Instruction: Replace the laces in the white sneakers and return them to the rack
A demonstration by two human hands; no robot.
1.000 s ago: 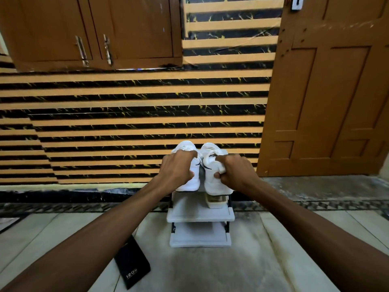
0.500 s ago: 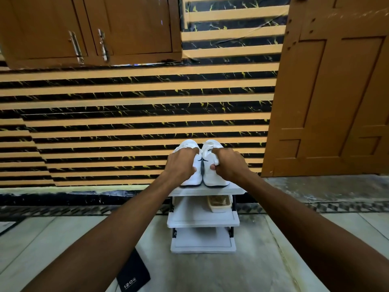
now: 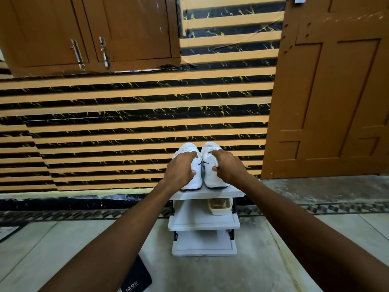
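1. Since approx 1 s ago, both sneakers have come down and back with my hands. They hung in front of the rack's top edge then; now the soles sit on the rack (image 3: 207, 194) top shelf, heels toward me.
2. Left hand (image 3: 180, 167) is curled over the left sneaker (image 3: 194, 181), thumb on its inner side. Right hand (image 3: 229, 167) grips the right sneaker (image 3: 211, 180) the same way. Neither has let go.
3. The pair is directly under my hands, side by side, toes past the knuckles toward the striped wall. Touching or just apart: can't tell.
4. Laces: my hands cover the eyelet area, so I can't confirm re-lacing from here.
5. My read: the return-to-rack step is nearly done. What's left is to release both, pull back, and maybe square up the pair.
6. Other items: a small tray (image 3: 220, 207) on the mid shelf below the right hand, and a black box (image 3: 136, 278) on the floor under the left forearm.
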